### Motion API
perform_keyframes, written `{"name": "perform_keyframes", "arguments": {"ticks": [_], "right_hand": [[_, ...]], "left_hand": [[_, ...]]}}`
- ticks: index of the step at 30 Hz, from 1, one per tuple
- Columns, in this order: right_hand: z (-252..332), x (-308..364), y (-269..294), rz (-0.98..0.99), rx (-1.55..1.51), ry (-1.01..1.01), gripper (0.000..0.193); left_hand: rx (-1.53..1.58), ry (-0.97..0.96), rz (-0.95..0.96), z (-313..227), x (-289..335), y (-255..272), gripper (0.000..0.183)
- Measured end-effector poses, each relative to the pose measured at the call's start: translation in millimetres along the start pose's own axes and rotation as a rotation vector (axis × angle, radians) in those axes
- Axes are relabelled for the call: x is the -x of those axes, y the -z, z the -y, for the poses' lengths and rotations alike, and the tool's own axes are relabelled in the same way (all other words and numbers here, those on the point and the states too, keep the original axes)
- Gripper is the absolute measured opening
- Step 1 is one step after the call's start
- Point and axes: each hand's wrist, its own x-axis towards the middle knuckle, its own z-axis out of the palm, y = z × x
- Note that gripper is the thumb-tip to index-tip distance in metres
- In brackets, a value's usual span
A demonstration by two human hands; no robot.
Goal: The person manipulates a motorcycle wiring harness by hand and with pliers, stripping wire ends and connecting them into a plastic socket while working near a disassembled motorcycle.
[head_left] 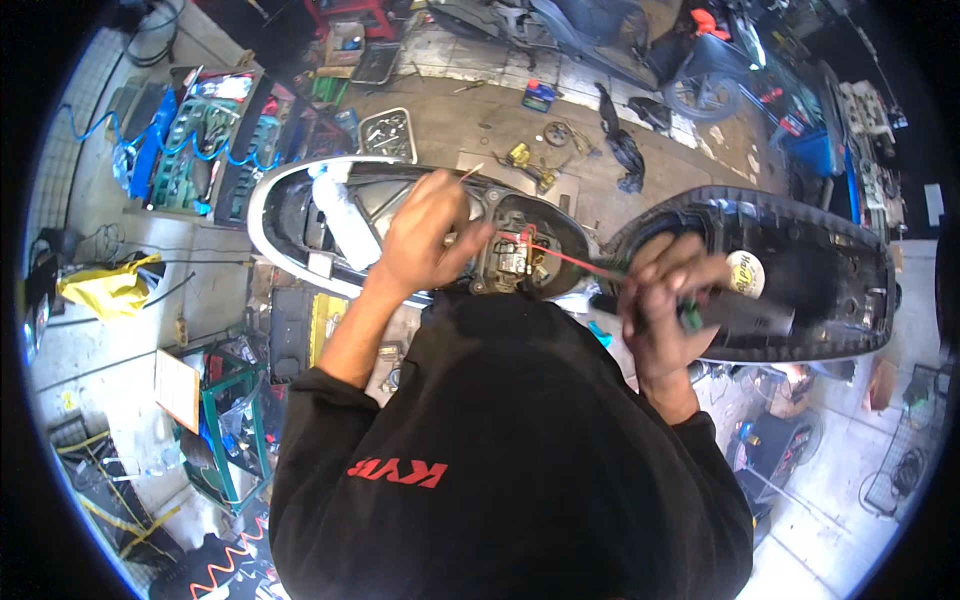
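Observation:
My left hand (430, 235), fingers curled, is over the open body of a scooter (265, 220). A thin pale strip shows above its knuckles; what the fingers grip is hidden. Beside it, in the scooter's compartment, sits an assembly of metal parts and wiring (515, 255). A red wire (570, 257) runs from there to my right hand (665, 295), which is closed on its end and smeared by motion. Something green (690, 315) shows at that hand, too blurred to name. Behind the right hand lies the upturned seat (840, 290), dark underside showing.
A clear plastic wrap or bottle (345, 215) lies on the scooter's left part. Beyond stand a tray of small parts (387, 135), a yellow power tool (530, 165) and a blue container (538, 96). A tool cart (205, 140) is at left, another scooter (610, 40) at the far side.

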Motion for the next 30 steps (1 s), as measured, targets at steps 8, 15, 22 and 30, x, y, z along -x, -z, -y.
{"name": "perform_keyframes", "arguments": {"ticks": [8,15,22,30], "right_hand": [[12.1,-19.0,11.6,-0.348,0.04,-0.228,0.027],[-15.3,-6.5,-1.4,-0.231,0.267,-0.431,0.031],[-12.6,2.1,-3.8,-0.16,0.244,-0.634,0.023],[-14.4,0.2,13.3,0.022,0.392,-0.587,0.037]], "left_hand": [[-0.26,0.238,0.168,-3.6,18.9,35.9,0.019],[0.126,0.216,0.081,-73.8,-36.8,-19.3,0.05],[0.326,0.309,0.281,-66.3,-38.3,-46.6,0.067],[0.261,0.423,0.263,-67.4,-35.7,-41.1,0.042]]}}
